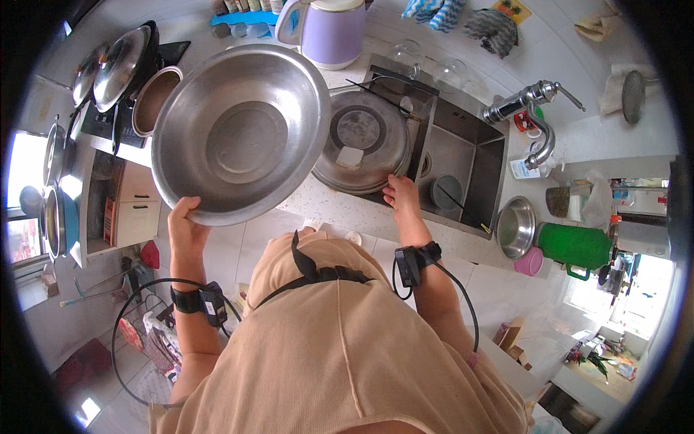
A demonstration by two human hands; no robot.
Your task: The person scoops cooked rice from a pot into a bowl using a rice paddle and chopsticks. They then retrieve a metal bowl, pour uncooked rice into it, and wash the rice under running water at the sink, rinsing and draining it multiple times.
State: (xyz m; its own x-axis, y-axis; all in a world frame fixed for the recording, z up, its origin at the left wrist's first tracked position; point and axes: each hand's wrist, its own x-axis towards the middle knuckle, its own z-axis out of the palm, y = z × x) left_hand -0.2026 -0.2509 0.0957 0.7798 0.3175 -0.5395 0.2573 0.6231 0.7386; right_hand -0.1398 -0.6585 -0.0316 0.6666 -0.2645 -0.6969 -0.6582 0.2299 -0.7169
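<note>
My left hand (187,222) grips the near rim of a large stainless steel basin (246,135), which is tilted and shows its bare inside. At the near right edge of an upside-down round metal pan or basin (360,130) is my right hand (401,195), its fingertips at the rim; whether they close on it I cannot tell. That round piece lies over the left part of the sink (455,127), with a small whitish block (350,157) on its base. A long thin brush or stick crosses its far right edge. A grey bowl (447,192) sits in the right basin of the sink.
Behind stand a purple electric kettle (332,32) and glass cups (405,57). A chrome faucet (520,103) rises at the sink's right. Further right are a small steel bowl (516,228), a pink cup (528,262) and a green thermos (574,246). Lidded pans (122,68) occupy the left.
</note>
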